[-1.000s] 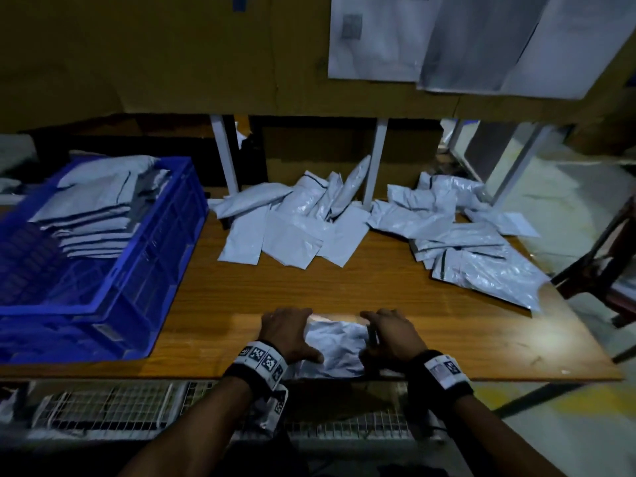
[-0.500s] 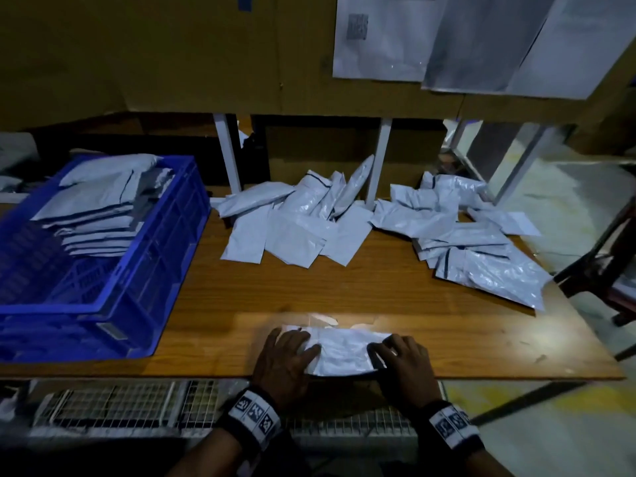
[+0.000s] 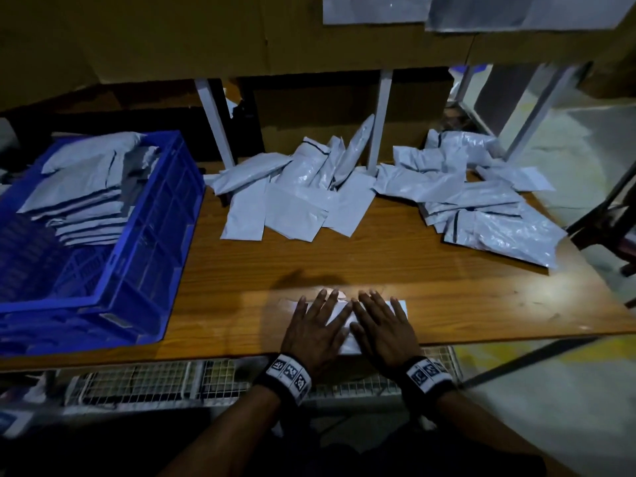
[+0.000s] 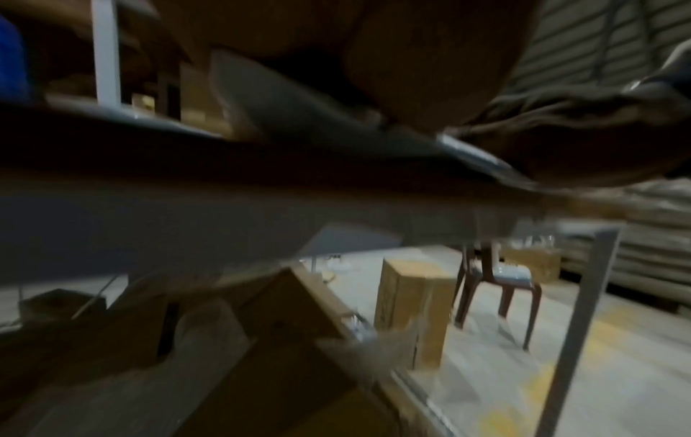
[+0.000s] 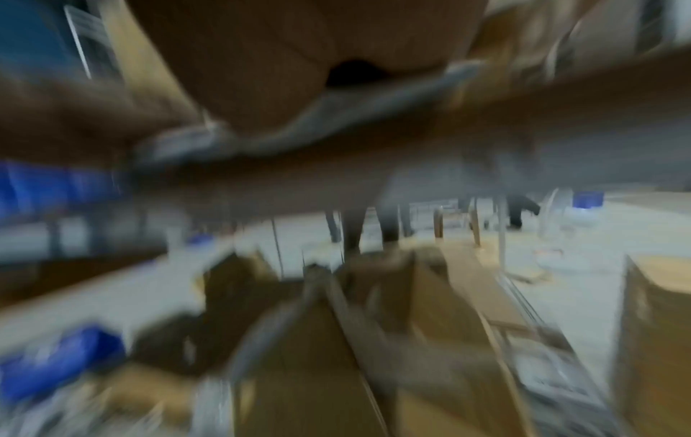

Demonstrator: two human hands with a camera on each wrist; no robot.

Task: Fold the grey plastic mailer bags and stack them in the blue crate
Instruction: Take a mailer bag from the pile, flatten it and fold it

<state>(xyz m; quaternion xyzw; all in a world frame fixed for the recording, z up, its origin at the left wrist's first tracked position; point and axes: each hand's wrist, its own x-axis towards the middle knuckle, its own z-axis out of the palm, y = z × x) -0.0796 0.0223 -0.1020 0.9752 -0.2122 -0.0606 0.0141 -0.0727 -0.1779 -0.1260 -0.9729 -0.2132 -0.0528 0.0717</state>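
A folded grey mailer bag [image 3: 347,318] lies at the near edge of the wooden table [image 3: 344,266]. My left hand [image 3: 318,325] and right hand [image 3: 382,321] lie flat on it side by side, fingers straight and spread, pressing it down. In the left wrist view the bag [image 4: 299,112] shows as a thin grey sheet under my palm on the table edge. The right wrist view is blurred, with the bag [image 5: 336,124] under my hand. The blue crate [image 3: 113,242] stands at the left with a stack of folded bags [image 3: 82,197] inside.
Two loose heaps of unfolded grey bags lie at the back, one in the middle [image 3: 296,194] and one at the right [image 3: 475,204]. White metal posts [image 3: 382,118] rise behind them. A wire rack [image 3: 155,380] sits under the table front. Cardboard boxes [image 4: 411,298] stand on the floor.
My hands went from gripping the crumpled bag at its sides to lying flat on top of it. The bag is now flattened against the table.
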